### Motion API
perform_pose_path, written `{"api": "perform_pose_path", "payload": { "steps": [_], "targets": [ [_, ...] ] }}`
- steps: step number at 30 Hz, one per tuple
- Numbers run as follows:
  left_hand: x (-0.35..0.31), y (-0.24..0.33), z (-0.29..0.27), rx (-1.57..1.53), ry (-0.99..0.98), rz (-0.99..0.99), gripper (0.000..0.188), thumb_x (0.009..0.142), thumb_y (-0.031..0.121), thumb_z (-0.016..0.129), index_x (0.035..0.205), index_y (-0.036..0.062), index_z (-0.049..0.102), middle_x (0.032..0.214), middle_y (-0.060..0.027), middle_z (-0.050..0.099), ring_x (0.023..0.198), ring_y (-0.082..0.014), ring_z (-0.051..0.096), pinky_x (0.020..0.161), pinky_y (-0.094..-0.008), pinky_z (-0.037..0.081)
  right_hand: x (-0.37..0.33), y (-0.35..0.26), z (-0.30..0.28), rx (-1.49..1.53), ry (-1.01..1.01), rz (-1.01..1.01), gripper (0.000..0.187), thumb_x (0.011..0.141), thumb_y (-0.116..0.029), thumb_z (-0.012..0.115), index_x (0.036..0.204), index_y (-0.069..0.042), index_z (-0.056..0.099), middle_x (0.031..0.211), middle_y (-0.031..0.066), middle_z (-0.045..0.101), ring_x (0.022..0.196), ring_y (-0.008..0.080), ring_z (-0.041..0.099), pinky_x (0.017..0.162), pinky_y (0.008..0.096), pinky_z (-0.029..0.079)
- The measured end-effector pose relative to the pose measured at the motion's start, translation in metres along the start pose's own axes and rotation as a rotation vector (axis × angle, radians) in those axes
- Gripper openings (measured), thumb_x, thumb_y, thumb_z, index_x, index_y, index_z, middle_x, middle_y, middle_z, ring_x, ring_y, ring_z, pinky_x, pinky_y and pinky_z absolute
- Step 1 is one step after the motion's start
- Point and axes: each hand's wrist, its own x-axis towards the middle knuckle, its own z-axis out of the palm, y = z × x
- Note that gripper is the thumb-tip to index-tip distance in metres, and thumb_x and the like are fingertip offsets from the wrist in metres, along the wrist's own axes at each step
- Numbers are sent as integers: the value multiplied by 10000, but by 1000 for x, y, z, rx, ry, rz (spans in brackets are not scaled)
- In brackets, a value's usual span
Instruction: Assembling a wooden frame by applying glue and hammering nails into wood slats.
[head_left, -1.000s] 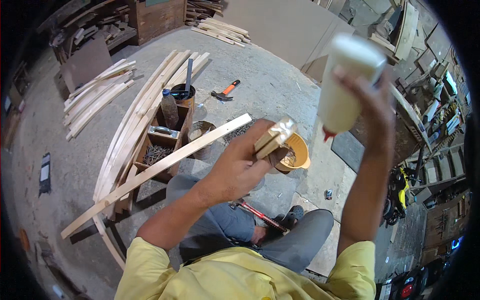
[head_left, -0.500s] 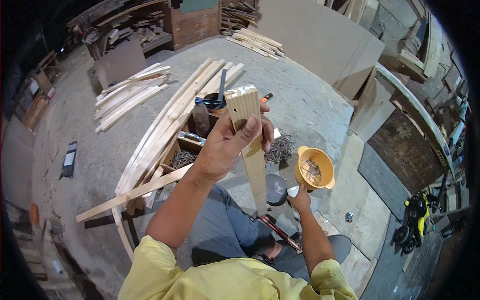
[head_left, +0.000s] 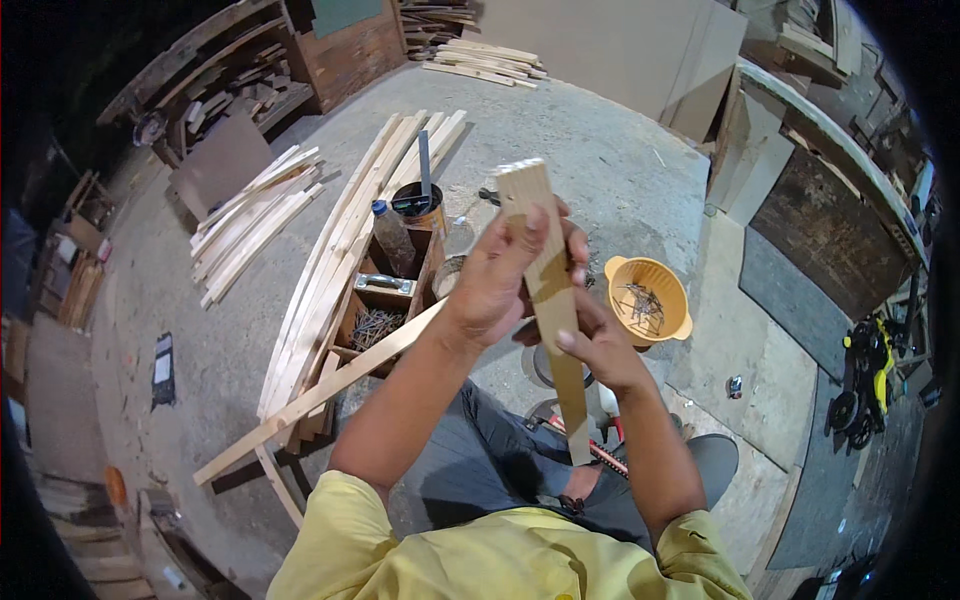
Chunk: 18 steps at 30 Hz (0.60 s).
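Observation:
A pale wooden slat stands tilted in front of me, its upper end ragged with white on it. Near that upper end my left hand is closed round it, thumb across the face. My right hand grips the same slat lower down from the right, thumb on its edge; its other fingers are partly hidden behind the wood. Below, by my legs, lies a red and black tool, partly covered by the slat. A white object shows beside my right forearm, its kind unclear.
A yellow two-handled basin with nails sits at the right. Left of my hands is a wooden box with nails, near a bottle and a tool-filled can. Long slats and one crosswise slat lie left.
My right hand has left the white object beside the yellow basin and come up onto the slat. My left hand still holds the slat, and the view has shifted slightly.

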Motion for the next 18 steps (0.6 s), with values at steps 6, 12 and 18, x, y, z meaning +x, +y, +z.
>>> {"api": "perform_pose_path", "payload": {
  "steps": [6,12,18],
  "targets": [
    [47,-42,-45,-20,-143,50,657,966,573,542,1372,62,463,1250,-160,594,1115,-253,604,954,-423,506,-1,-33,2,39,300,-45,302,988,-227,621,1210,-41,535,854,78,657,627,112,599,580,272,513],
    [82,-149,-178,1422,346,-232,673,827,441,771,1285,0,548,1204,-204,648,1133,-319,622,967,-394,486,-33,-64,-24,13,458,-211,321,1018,-278,572,1166,2,520,851,114,663,676,163,664,615,288,559],
    [82,-163,-213,1461,74,-474,704,678,418,848,1183,-26,641,1161,-250,678,1070,-396,659,957,-419,506,-44,-80,-23,-87,525,-425,404,1019,-290,574,1263,18,479,918,145,661,696,150,644,631,287,550]
  ]
}}
